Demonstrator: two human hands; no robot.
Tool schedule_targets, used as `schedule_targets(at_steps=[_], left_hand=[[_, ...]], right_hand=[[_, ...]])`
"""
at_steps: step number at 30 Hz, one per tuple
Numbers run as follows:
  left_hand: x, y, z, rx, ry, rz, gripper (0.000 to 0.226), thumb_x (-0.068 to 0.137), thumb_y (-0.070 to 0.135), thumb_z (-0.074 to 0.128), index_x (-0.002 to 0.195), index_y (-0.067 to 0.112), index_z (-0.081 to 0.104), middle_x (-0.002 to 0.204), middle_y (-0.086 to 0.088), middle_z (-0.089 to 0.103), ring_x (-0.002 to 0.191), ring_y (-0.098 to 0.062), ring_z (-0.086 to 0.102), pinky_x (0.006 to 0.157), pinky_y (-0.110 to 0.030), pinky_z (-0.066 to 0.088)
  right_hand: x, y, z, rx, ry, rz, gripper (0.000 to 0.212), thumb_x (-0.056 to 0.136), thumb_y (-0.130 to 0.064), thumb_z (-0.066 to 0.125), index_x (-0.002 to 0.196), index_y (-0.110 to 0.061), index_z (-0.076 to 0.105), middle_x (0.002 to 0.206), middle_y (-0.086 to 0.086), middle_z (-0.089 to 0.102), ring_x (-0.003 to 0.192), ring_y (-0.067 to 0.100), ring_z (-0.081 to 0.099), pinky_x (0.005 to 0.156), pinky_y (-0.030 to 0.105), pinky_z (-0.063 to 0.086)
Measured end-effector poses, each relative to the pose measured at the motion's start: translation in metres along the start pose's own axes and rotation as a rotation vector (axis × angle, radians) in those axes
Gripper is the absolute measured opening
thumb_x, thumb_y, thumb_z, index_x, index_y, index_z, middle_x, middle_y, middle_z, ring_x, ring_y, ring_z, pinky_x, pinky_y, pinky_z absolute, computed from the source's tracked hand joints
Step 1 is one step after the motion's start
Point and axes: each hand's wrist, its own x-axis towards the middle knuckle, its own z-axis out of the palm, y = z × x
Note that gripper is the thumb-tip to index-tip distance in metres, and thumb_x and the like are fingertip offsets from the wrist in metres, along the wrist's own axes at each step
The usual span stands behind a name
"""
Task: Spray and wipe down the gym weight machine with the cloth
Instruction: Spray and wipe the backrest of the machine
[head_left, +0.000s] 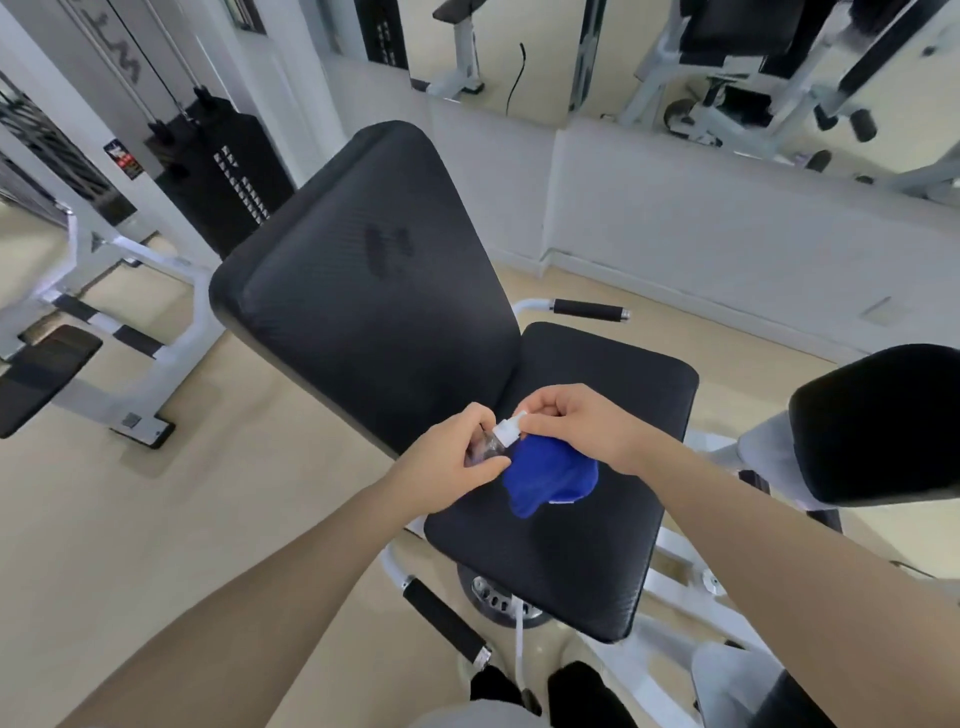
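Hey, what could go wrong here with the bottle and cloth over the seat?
1. The right hand pinches the bottle's white nozzle while also holding the blue cloth; the cloth may slip onto the seat.
2. The left hand grips the small bottle by its body only; working the nozzle could make it slip or spill.

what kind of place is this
Most likely a gym: a padded black seat with an upright backrest, a cable weight stack to the left, and more white-framed machines along the far side.
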Motion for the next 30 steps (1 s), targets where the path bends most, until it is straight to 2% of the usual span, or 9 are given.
schedule_targets(at_steps=[5,8,12,16,19,22,26,28,30], left_hand=[[0.018,-0.007,0.000,0.028,0.032,-0.038,0.024,0.084,0.025,0.064,0.091,0.022,0.041,0.083,0.000,0.054,0.066,-0.013,0.051,0.066,-0.040,0.050],[0.021,-0.002,0.001,-0.314,-0.026,-0.163,0.022,0.087,0.020,0.062,0.094,0.026,0.043,0.085,-0.002,0.059,0.061,-0.016,0.062,0.060,-0.037,0.055],[0.023,0.011,-0.008,-0.847,-0.176,-0.286,0.034,0.091,0.012,0.055,0.121,0.026,0.044,0.094,-0.010,0.057,0.065,-0.023,0.061,0.056,-0.032,0.050],[0.025,0.015,-0.017,-1.029,-0.204,-0.278,0.050,0.085,0.019,0.057,0.130,0.037,0.043,0.091,-0.008,0.058,0.062,-0.021,0.056,0.052,-0.029,0.046],[0.028,0.021,-0.023,-1.014,-0.182,-0.285,0.060,0.088,0.007,0.054,0.126,0.050,0.040,0.080,-0.004,0.056,0.054,-0.018,0.050,0.051,-0.030,0.044],[0.032,0.028,-0.029,-0.760,-0.088,-0.290,0.063,0.090,0.003,0.051,0.129,0.050,0.039,0.067,0.000,0.054,0.053,-0.017,0.052,0.055,-0.033,0.049],[0.040,0.035,-0.034,0.269,0.052,-0.152,0.063,0.090,0.011,0.045,0.144,0.038,0.025,0.075,0.006,0.047,0.063,-0.019,0.051,0.062,-0.034,0.048],[0.043,0.030,-0.031,0.706,0.247,-0.056,0.072,0.081,0.011,0.059,0.143,0.034,0.031,0.083,-0.001,0.048,0.049,-0.022,0.041,0.045,-0.030,0.040],[0.044,0.027,-0.031,0.920,0.407,0.027,0.084,0.057,0.004,0.074,0.132,0.028,0.042,0.069,-0.005,0.045,0.037,-0.017,0.020,0.033,-0.019,0.022]], right_hand=[[0.015,0.000,-0.006,-0.060,-0.020,-0.028,0.010,0.092,-0.014,0.056,0.093,-0.015,0.066,0.080,-0.002,0.072,0.074,0.001,0.063,0.078,0.019,0.048],[0.022,0.000,-0.011,-0.105,-0.035,-0.071,0.014,0.094,-0.013,0.053,0.095,-0.017,0.067,0.083,-0.002,0.072,0.076,-0.001,0.063,0.077,0.014,0.046],[0.033,-0.005,-0.027,-0.016,-0.126,-0.125,0.020,0.095,-0.010,0.051,0.101,-0.019,0.068,0.097,0.003,0.071,0.092,0.009,0.065,0.084,0.017,0.048],[0.044,-0.014,-0.041,0.030,-0.173,-0.148,0.021,0.094,-0.009,0.052,0.105,-0.015,0.069,0.097,0.013,0.070,0.089,0.012,0.065,0.080,0.016,0.048],[0.054,-0.015,-0.043,-0.079,-0.149,-0.170,0.017,0.093,-0.013,0.055,0.102,-0.019,0.068,0.089,0.007,0.070,0.082,0.007,0.062,0.081,0.017,0.048],[0.061,-0.012,-0.042,-0.260,-0.059,-0.132,0.009,0.092,-0.025,0.057,0.092,-0.021,0.065,0.087,-0.002,0.066,0.081,0.007,0.058,0.080,0.023,0.045],[0.064,-0.009,-0.045,-0.557,-0.125,-0.087,0.014,0.085,-0.029,0.063,0.094,-0.019,0.061,0.092,-0.005,0.060,0.085,0.011,0.056,0.071,0.020,0.042],[0.067,-0.007,-0.045,-0.740,-0.206,-0.054,0.024,0.082,-0.019,0.061,0.106,-0.016,0.057,0.098,-0.001,0.049,0.087,0.018,0.053,0.071,0.025,0.042],[0.070,-0.006,-0.042,-0.863,-0.234,-0.029,0.029,0.081,-0.008,0.055,0.110,-0.009,0.054,0.099,0.002,0.041,0.087,0.024,0.054,0.072,0.032,0.046]])
